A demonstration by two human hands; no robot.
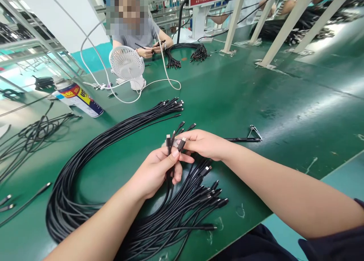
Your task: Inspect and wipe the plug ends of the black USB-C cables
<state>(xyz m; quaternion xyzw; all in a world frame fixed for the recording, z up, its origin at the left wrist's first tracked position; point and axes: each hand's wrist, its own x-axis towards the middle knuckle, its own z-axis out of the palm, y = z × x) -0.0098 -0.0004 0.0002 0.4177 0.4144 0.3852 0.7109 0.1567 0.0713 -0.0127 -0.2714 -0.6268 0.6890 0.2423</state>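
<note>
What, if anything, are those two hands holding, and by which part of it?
The left hand holds black cables near their connector ends. The right hand is at those same ends; its exact grip cannot be told.

Green tabletop (pixel 227 98) lies open beyond the right hand (pixel 203 141). Leftward, the USB-cable bundle (pixel 64 189), aerosol can (pixel 82 99) and desk fan (pixel 127 63) block passage.

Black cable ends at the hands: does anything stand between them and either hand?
Nothing visible does. The left hand holds black cables near their connectors, and the right hand is right at those ends. The white fan and spray can stand well apart from both hands.
</note>
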